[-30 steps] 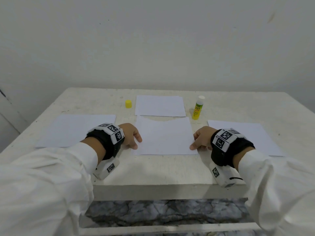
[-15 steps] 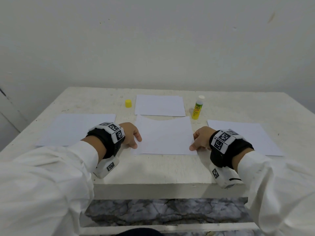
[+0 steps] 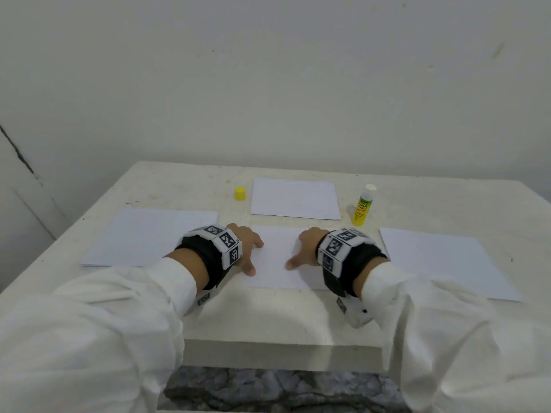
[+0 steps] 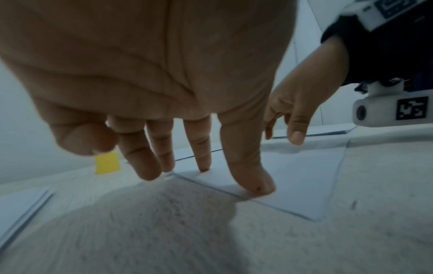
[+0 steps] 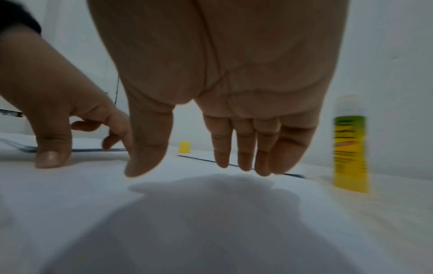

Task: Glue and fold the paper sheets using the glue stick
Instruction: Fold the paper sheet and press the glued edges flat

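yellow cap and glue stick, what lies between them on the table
In the head view, a white paper sheet lies flat between the yellow cap and the uncapped glue stick.

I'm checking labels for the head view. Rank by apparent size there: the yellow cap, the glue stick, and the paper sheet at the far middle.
1. Far middle paper sheet
2. Glue stick
3. Yellow cap

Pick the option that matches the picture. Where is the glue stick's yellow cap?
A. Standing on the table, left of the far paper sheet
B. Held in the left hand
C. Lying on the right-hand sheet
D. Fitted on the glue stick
A: the yellow cap stands by itself on the table, left of the far paper sheet, while the uncapped glue stick stands on that sheet's other side.
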`<state>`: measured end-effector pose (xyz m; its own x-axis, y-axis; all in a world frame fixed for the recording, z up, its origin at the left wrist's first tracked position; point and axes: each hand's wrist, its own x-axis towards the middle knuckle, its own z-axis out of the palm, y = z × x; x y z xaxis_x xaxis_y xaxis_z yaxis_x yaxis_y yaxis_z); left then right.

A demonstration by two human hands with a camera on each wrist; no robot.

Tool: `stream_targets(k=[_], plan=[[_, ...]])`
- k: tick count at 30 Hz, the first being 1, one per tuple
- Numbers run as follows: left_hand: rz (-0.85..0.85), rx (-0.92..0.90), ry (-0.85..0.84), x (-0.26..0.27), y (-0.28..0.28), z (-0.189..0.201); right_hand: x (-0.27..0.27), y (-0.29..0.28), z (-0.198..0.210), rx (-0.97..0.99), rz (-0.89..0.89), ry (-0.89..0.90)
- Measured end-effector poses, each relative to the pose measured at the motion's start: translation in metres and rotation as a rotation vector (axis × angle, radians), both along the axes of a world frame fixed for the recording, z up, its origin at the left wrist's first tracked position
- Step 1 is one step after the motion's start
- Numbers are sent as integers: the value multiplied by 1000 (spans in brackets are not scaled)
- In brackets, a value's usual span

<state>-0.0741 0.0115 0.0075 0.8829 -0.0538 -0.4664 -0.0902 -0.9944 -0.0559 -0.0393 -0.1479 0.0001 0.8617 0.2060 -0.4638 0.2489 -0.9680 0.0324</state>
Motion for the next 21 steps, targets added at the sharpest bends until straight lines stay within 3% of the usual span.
stream_targets(k=[6, 15, 21], plan=[[-23, 62, -9, 5, -5, 1, 9, 38, -25, -68, 128, 48], [-35, 105, 57, 9, -10, 6, -1, -79, 7, -91, 36, 142], [-149, 74, 110, 33, -50, -3, 6, -80, 0, -134, 27, 115]])
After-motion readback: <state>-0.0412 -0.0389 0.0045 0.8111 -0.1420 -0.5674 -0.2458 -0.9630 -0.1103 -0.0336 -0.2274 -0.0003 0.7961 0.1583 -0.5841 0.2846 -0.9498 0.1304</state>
